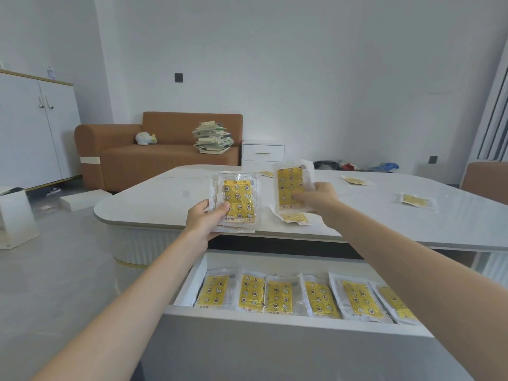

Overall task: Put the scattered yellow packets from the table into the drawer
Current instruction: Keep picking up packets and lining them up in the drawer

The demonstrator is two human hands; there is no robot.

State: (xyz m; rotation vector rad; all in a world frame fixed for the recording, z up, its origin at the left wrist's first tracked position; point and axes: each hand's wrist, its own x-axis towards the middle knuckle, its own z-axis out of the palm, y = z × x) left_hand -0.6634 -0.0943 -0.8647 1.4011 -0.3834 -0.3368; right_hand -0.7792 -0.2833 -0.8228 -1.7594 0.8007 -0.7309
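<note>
Two handfuls were up: our left grip (202, 220) pinched a stack of packets (239, 200), our right grip (320, 196) clasped a single packet (291, 182) above the table (357, 218). A row of packets (275, 295) lay in the drawer (192, 284); loose packets (416, 200) dotted the table. Best, we judged, to lay these flat beside that row.

White table (165, 199), scattered yellow packets (416, 200)
</note>
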